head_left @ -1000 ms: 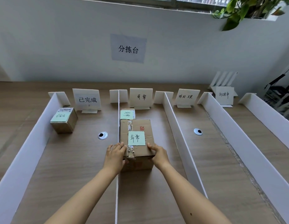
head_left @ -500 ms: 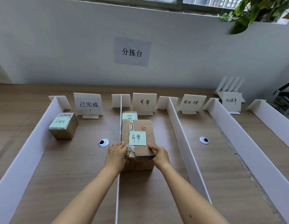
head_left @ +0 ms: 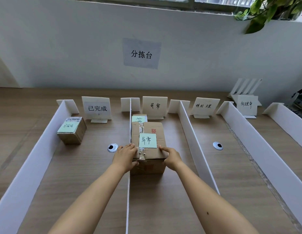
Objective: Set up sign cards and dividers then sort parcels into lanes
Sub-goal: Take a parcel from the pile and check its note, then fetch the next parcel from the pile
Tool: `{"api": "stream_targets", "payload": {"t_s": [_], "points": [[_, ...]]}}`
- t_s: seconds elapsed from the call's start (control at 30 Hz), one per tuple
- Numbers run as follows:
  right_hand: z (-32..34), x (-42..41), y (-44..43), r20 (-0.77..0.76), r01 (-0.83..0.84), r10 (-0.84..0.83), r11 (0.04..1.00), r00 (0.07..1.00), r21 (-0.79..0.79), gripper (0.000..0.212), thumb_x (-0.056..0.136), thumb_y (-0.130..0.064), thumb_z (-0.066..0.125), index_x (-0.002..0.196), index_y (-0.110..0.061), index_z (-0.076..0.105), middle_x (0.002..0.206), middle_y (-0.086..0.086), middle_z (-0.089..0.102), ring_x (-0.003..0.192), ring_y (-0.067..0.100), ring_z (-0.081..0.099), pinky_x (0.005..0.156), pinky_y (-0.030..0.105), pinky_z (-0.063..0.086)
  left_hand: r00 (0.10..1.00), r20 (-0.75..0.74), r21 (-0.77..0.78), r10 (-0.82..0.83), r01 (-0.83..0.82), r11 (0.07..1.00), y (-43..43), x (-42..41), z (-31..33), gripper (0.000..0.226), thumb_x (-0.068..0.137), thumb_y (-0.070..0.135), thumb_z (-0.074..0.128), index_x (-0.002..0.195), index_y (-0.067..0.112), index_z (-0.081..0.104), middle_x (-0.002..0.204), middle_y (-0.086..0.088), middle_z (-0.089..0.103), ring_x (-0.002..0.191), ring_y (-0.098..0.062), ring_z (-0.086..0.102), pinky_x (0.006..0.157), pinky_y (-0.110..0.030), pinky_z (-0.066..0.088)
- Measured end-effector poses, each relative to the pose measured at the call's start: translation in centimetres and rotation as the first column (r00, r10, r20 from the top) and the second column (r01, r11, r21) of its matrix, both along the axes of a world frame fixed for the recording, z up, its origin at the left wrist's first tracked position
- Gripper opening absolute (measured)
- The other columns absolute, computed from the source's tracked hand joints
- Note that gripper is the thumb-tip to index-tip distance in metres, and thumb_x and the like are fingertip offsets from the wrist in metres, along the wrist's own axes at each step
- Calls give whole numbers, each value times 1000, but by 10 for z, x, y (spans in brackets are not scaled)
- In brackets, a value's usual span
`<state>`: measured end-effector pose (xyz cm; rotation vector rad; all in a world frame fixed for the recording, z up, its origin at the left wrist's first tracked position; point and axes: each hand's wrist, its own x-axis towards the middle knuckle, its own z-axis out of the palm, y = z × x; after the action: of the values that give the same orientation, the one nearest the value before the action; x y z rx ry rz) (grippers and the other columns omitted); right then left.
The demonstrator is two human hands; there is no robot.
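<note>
A brown cardboard parcel [head_left: 152, 132] with a green note sits in the second lane, against the thin white divider [head_left: 130, 125]. My left hand [head_left: 125, 156] holds its near left corner and my right hand [head_left: 172, 157] holds its near right corner, fingers on the top face. Behind it a smaller parcel [head_left: 138, 117] with a green note stands in front of the sign card [head_left: 154, 105] of that lane. Another small parcel [head_left: 72, 130] stands in the left lane near its sign card [head_left: 96, 108]. Two more sign cards [head_left: 205, 105] [head_left: 246, 104] stand at the back right.
White dividers [head_left: 192, 141] [head_left: 258, 146] [head_left: 34, 157] [head_left: 292, 122] run front to back on the wooden table [head_left: 231, 183]. Cable grommets [head_left: 112, 147] [head_left: 217, 145] sit in two lanes. A paper sign [head_left: 141, 54] hangs on the wall. Spare white cards [head_left: 244, 86] lean at the back right, under a plant [head_left: 271, 9].
Both hands have pushed the large parcel a little further into the lane, closer to the small parcel behind it. The view has tilted slightly.
</note>
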<state>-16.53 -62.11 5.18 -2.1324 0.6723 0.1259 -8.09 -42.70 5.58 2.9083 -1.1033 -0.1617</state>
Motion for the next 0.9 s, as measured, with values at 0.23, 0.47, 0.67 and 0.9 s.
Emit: {"api": "stream_targets", "payload": {"t_s": [0.23,0.47,0.67,0.9], "points": [[34,-27,29,-69,-109,90,923,994,-369,74,82,7,47,145,-31,36,154,10,24,139,29,30,107,41,36,996,80,23,35,-37,999,46,-19,27,72,90,46,56,149,21,23,155,0,26,142,-18,25,111,-33,27],[72,-56,78,110,-144,229,852,967,-503,38,81,-12,59,117,-17,49,135,3,49,120,25,45,94,39,37,919,335,134,208,-265,955,126,-61,71,78,80,59,56,143,22,28,153,-2,27,144,-21,16,113,-41,17],[98,-100,147,210,-219,382,812,900,-541,43,80,-27,66,117,-16,47,122,3,54,113,28,51,90,41,39,853,424,150,305,-398,905,206,-136,111,82,80,59,56,145,21,25,147,-2,32,138,-20,25,110,-40,23],[119,-154,261,235,-355,604,693,762,-627,58,82,-40,66,131,-22,41,133,2,51,118,23,50,97,39,44,690,420,65,589,-671,739,334,-246,149,88,76,60,59,146,23,21,149,-2,29,139,-21,24,108,-38,27]]}}
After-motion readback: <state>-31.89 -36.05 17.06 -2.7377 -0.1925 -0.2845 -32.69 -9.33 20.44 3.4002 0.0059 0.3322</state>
